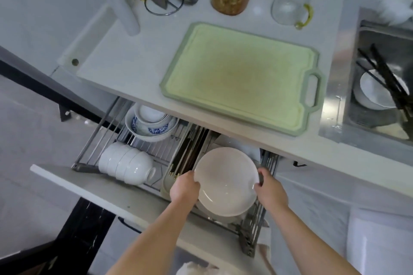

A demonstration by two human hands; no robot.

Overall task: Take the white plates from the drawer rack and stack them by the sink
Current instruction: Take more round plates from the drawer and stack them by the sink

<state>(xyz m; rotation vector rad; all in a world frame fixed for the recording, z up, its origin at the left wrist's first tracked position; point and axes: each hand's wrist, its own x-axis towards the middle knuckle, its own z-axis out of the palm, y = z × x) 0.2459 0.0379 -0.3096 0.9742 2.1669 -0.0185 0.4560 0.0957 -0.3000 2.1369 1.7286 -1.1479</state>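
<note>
Head view: white plate (225,182) lower centre of frame, over drawer rack (252,225); left hand (184,188) and right hand (269,188) grip opposite rims, fingers curled on edges; glazed ceramic, stiff, likely slippery, breakable; rim hold suits; more plates beneath

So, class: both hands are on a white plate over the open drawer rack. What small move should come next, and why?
Probably lift the white plate up and rightward toward the sink. The left hand and right hand grip its opposite edges, more plates sit beneath it in the drawer rack, and none are stacked on the counter.
</note>
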